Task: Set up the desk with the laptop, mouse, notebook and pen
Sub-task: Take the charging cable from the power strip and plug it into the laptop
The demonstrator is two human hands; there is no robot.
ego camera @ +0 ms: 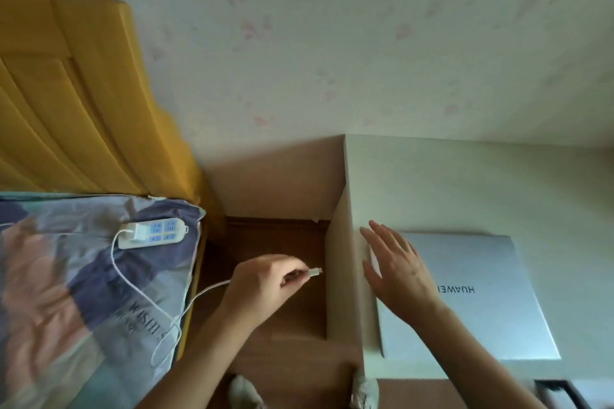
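Pinched in the left hand (pixel 265 279), a white charging plug (pixel 314 272) points right toward the closed laptop (pixel 481 295) on the desk (pixel 465 183), lower right of frame; the right hand (pixel 395 267), open flat, rests at its left edge.

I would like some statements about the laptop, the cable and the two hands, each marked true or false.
1. The laptop lies closed on the white desk. True.
2. The left hand pinches the plug end of the white cable. True.
3. The right hand holds a pen. False: it rests open and flat on the laptop's left part, holding nothing.
4. The cable is already plugged into the laptop. False: its plug is in the air, left of the desk's side panel.
5. The power strip lies on the patterned bedding. True.
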